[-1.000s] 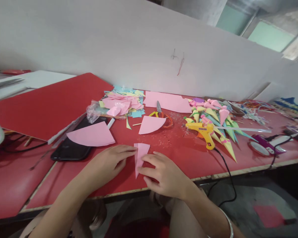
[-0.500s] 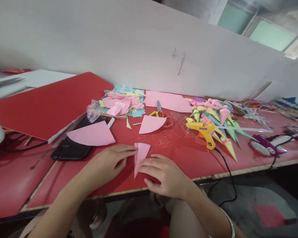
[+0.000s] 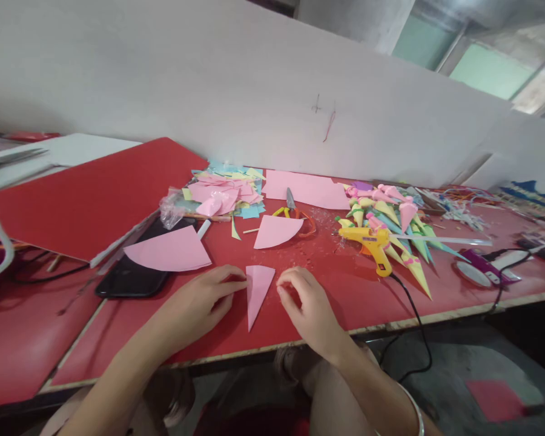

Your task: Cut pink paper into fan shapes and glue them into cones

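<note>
A narrow, folded pink paper wedge lies on the red tabletop with its point towards me. My left hand rests along its left side, fingers stretched out and fingertips at its edge, gripping nothing. To the right of the wedge, apart from it, is my right hand, its fingers loosely curved towards the thumb with nothing visible between them. Just beyond lies a pink paper sector, partly covering scissors with orange and yellow handles. Another pink sector overlaps a black phone-like slab at left.
Right of my hands sits a yellow glue gun with a trailing black cord, beside a heap of small paper cones. Paper scraps and a pink sheet lie near the wall. A red board stands out at left.
My right hand has come off the folded wedge and moved right, its fingers curling. My left hand stays by the wedge's left edge.
</note>
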Demonstrator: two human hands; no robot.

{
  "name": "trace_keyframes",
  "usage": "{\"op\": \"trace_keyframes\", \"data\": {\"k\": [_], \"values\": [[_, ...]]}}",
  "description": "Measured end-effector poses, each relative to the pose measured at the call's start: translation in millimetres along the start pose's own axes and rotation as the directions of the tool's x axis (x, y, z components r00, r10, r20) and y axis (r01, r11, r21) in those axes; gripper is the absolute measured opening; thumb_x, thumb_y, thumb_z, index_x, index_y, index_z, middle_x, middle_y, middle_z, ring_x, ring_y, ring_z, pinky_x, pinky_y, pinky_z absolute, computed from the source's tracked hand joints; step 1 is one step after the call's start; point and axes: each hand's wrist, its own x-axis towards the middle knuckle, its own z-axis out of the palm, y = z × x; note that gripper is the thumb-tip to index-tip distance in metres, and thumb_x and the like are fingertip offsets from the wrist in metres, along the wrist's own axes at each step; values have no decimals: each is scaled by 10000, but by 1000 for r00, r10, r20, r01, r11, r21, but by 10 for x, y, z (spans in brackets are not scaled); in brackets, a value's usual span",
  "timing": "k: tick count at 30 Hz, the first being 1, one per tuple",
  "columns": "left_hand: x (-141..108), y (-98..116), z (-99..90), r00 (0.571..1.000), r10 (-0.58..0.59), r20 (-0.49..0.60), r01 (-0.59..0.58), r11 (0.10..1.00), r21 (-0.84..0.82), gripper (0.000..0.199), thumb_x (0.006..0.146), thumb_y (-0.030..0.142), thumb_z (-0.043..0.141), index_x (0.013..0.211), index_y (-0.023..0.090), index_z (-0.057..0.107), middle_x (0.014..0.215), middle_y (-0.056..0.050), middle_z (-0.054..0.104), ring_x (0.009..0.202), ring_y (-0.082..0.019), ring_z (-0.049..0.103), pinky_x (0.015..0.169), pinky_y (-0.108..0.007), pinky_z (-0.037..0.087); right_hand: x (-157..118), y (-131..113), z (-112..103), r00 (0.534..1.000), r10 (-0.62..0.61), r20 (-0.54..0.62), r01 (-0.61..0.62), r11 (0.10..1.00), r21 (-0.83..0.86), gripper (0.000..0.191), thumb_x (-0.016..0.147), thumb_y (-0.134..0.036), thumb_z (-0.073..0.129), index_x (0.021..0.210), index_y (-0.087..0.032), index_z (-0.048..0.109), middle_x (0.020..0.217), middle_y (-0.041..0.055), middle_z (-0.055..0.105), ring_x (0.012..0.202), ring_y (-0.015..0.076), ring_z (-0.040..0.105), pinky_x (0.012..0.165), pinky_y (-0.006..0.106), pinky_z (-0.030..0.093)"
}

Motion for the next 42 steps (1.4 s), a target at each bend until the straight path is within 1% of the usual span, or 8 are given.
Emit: {"op": "trace_keyframes", "data": {"k": [5, 14, 21, 27, 30, 35, 38, 42], "values": [[18, 2, 12, 999, -17, -48, 16, 1000, -14, 391, 827, 188, 313, 1065, 207, 622, 1124, -53, 617, 995, -179, 581, 869, -275, 460, 125, -29, 66, 989, 61, 134, -52, 996, -72, 543, 770, -200, 554, 1274, -144, 357, 1188, 134, 523, 1105, 258, 462, 918, 408, 394], [35, 37, -97, 990, -127, -63, 116, 982, -150, 428, 880, 380, 252, 1103, 207, 574, 1134, -43, 630, 1028, -192, 574, 904, -308, 438, 408, -77, 78, 947, 174, 271, -140, 980, -141, 721, 672, -141, 632, 1326, -164, 329, 1032, 110, 572, 988, 274, 498, 860, 423, 393], [106, 100, -208, 953, -286, -103, 254, 936, -245, 528, 848, 493, 299, 1279, 203, 389, 1238, -88, 547, 1098, -234, 529, 934, -381, 406, 525, 55, 202, 958, 244, 154, -269, 947, 176, 615, 647, -24, 470, 1243, -175, 439, 743, 13, 557, 744, 200, 540, 750, 359, 421], [204, 171, -440, 903, -317, -291, 250, 937, -244, 602, 781, 531, 392, 1270, 180, 370, 1247, -98, 518, 1120, -243, 497, 940, -389, 397, 608, 119, 191, 942, 334, -39, -274, 830, 485, 497, 716, -158, 457, 1210, -163, 400, 821, 8, 534, 793, 153, 538, 763, 291, 430], [149, 26, -511, 866, -329, -377, 302, 944, -130, 475, 843, 466, 273, 1189, 194, 453, 1214, -83, 545, 1146, -238, 473, 962, -387, 372, 601, 158, 174, 888, 450, -93, -255, 652, 714, 465, 665, -208, 538, 1121, -177, 453, 802, -6, 525, 780, 146, 532, 756, 283, 422], [-79, -441, -486, 751, -541, -379, 630, 758, 167, 477, 839, 260, 275, 1235, 33, 412, 1260, -218, 471, 1166, -358, 438, 956, -488, 341, 556, 178, 177, 882, 454, -124, -193, 588, 785, 444, 648, -221, 568, 1077, -187, 457, 785, -13, 513, 718, 136, 515, 698, 272, 414], [-142, -655, -466, 747, -591, -306, 658, 724, 208, 488, 788, 103, 276, 1239, -19, 417, 1197, -252, 519, 1105, -357, 502, 914, -470, 388, 556, 164, 193, 886, 446, -131, -176, 584, 792, 427, 648, -222, 566, 1059, -186, 453, 769, -15, 516, 713, 140, 519, 670, 266, 414], [-106, -751, -439, 760, -600, -249, 649, 714, 260, 438, 785, 139, 351, 1189, 126, 520, 1248, -162, 519, 1161, -337, 460, 966, -477, 347, 573, 163, 210, 879, 451, -153, -165, 590, 790, 413, 641, -226, 563, 1037, -182, 456, 758, -18, 518, 702, 138, 520, 659, 263, 417]]}}
